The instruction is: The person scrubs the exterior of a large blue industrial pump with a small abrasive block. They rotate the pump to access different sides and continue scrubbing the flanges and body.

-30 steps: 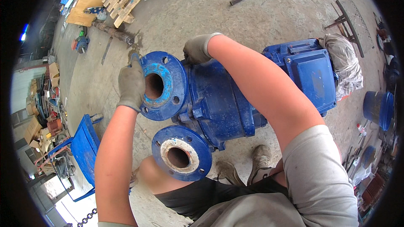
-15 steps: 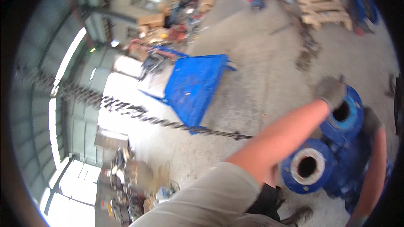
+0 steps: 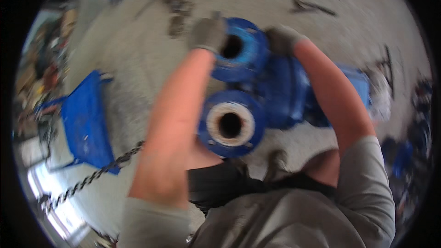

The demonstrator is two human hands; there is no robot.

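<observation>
A heavy blue flanged pump rests in front of me, with two round pipe openings facing up. Its upper flange has a light-blue inner ring. The lower flange, closer to my body, has a whitish, rust-stained ring. My left hand, in a grey work glove, is closed at the left rim of the upper flange. Likewise gloved, my right hand is bent around that flange's right side. Motion blur and the flange hide most of the fingertips.
To the left stands a blue metal cart, with a dark chain running past it. Clutter lines the far left. A dark metal bar lies on the concrete floor beyond. Blue parts lie at the right.
My view has swung to the right, so the pump now sits near the middle and the cart at the left. Both hands stay at the upper flange.
</observation>
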